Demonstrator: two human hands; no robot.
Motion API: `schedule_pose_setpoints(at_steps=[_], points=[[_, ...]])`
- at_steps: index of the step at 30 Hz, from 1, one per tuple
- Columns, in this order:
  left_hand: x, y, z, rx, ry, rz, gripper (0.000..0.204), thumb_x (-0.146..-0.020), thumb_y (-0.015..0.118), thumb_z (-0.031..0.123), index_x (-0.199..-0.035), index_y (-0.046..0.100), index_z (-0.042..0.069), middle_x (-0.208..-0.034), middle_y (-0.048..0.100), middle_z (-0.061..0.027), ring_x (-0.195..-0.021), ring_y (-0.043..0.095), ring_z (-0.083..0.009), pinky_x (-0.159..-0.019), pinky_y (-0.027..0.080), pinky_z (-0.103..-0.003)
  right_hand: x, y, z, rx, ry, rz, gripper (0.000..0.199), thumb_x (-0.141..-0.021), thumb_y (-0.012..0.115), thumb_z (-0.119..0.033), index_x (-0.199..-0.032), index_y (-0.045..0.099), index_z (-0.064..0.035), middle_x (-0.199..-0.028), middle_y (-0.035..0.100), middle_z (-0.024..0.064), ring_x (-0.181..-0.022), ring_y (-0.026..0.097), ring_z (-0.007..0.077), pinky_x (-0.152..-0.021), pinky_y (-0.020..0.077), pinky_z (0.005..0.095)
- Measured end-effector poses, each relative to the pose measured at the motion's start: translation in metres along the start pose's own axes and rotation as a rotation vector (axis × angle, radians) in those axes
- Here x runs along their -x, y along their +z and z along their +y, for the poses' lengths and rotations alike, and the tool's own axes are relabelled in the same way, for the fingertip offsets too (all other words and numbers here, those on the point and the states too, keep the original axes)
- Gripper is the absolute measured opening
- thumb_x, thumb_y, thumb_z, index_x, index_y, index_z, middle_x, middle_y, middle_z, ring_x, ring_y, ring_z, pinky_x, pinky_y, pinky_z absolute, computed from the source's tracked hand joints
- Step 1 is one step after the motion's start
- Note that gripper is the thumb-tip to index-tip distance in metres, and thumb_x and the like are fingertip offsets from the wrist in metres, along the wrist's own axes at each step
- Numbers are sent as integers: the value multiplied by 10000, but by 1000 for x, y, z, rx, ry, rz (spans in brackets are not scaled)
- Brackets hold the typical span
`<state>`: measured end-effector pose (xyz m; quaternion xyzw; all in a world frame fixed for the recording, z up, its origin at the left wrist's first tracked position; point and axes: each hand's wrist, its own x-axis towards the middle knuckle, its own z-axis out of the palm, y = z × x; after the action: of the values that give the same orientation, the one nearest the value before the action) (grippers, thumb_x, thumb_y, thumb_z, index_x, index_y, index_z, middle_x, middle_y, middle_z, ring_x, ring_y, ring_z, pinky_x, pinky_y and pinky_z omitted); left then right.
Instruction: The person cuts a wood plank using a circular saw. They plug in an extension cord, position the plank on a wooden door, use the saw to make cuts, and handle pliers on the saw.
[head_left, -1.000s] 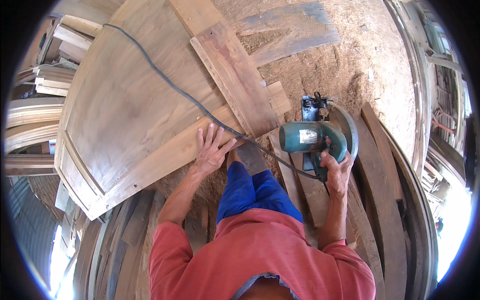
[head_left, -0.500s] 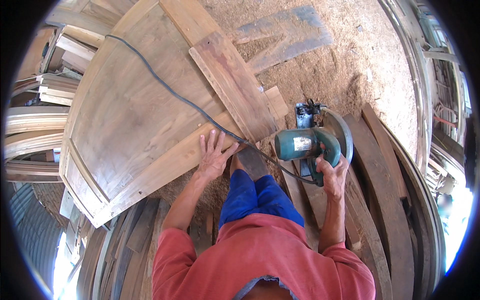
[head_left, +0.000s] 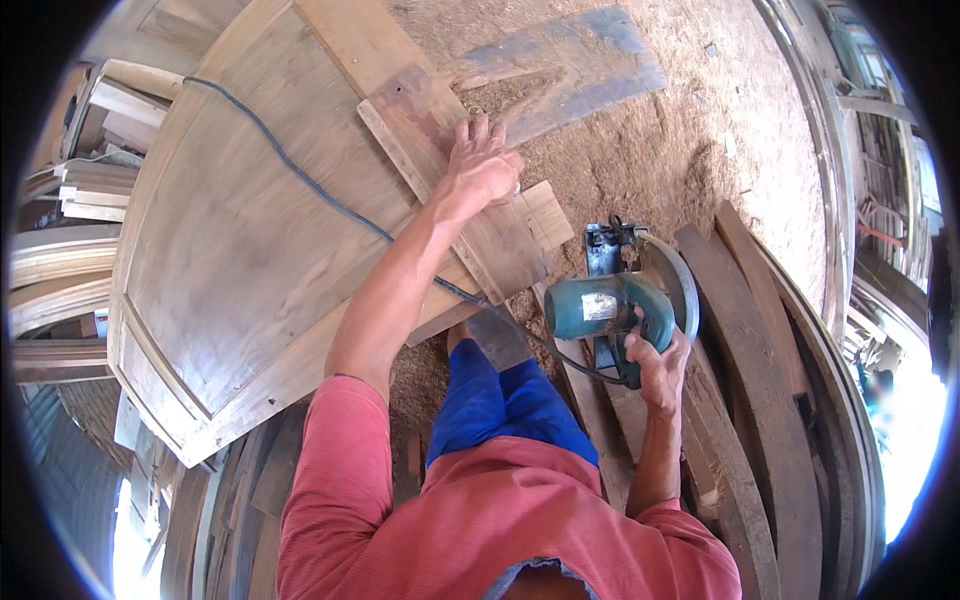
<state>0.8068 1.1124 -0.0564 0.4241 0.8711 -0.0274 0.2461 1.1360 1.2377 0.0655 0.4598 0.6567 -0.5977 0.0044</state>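
Observation:
A teal circular saw (head_left: pixel 585 308) is in my right hand (head_left: pixel 658 368), whose fingers wrap around its rear handle. It is off to the right of the door panel, with its base plate and blade guard showing. My left hand (head_left: pixel 482 168) reaches forward onto a short reddish-brown board (head_left: pixel 505 245), its fingers bent over the board's right edge. That board lies across a large curved-top wooden door panel (head_left: pixel 260 230). A dark power cord (head_left: pixel 300 175) runs over the panel, under my left forearm, and back to the saw.
Sawdust (head_left: pixel 720 110) covers the ground ahead, where a flat grey-stained sheet (head_left: pixel 600 70) lies. Long curved dark planks (head_left: pixel 750 350) are stacked at right. Bundled timber pieces (head_left: pixel 65 265) stand at far left. A narrow light wood end (head_left: pixel 547 215) sticks out beyond the board.
My left hand has left the panel's near edge rail and moved forward and right onto the reddish board. The saw stays in my right hand, slightly shifted in view.

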Motion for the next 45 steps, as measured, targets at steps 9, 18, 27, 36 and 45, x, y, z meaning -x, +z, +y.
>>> schedule_pose_setpoints(at_steps=[9, 18, 27, 36, 45], points=[[-6, 12, -2, 130, 31, 107, 123, -940, 673, 190, -980, 789, 206, -1552, 475, -193, -1473, 350, -421, -1195, 176, -644, -1, 0, 13, -65, 28, 44, 490, -806, 750, -157, -1238, 651, 53, -825, 610, 15, -701, 558, 111, -641, 456, 281], [187, 96, -50, 530, -265, 701, 366, -876, 747, 198, -1171, 637, 12, -1302, 654, -199, -1194, 604, -400, -1024, 434, -561, 0, -14, 26, -67, 2, 24, 479, -804, 753, -166, -1219, 657, 52, -820, 611, 17, -701, 559, 113, -638, 457, 286], [263, 176, -14, 177, 49, 234, 789, -792, 831, 197, -1519, 522, 186, -1614, 362, -283, -1541, 248, -502, -1223, 168, -697, 9, -11, 14, -76, -29, -35, 470, -807, 758, -171, -1211, 656, 46, -826, 611, 13, -705, 551, 106, -643, 445, 279], [251, 188, -17, 220, 149, 301, 878, -735, 759, 88, -1556, 490, 244, -1645, 326, -251, -1552, 191, -525, -1179, 101, -793, 17, -6, 10, -55, -57, -48, 496, -793, 768, -199, -1216, 665, 37, -792, 603, 9, -671, 543, 109, -625, 440, 280], [248, 190, -9, 234, 135, 329, 827, -759, 701, 60, -1542, 499, 232, -1626, 312, -308, -1527, 178, -586, -1144, 69, -823, 21, -2, 1, -33, -79, -86, 435, -827, 757, -174, -1197, 659, 30, -795, 602, -6, -710, 546, 100, -662, 441, 275]])
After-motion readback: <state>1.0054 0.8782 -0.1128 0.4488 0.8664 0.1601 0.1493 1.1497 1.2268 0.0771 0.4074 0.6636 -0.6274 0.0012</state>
